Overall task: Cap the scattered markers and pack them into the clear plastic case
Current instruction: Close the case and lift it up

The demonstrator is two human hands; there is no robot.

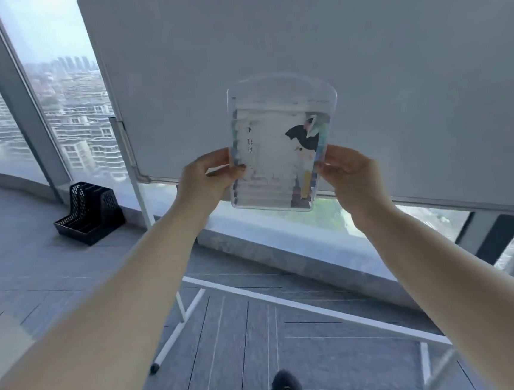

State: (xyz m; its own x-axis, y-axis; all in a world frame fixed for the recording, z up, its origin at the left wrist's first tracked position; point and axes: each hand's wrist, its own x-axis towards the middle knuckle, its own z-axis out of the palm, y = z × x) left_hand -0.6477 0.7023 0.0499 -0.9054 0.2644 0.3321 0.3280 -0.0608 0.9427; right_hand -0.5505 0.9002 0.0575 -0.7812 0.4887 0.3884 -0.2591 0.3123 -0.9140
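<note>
left hand (213, 175) and right hand (345, 168) pinch the clear plastic case (279, 149), markers inside, raised before the whiteboard (299, 51). risk: edge-only pinch could slip, dropping it.

Head view, forward, slightly downward

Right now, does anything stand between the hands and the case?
Nothing visible does. The left hand and right hand pinch the case by its side edges, in front of the whiteboard.
</note>
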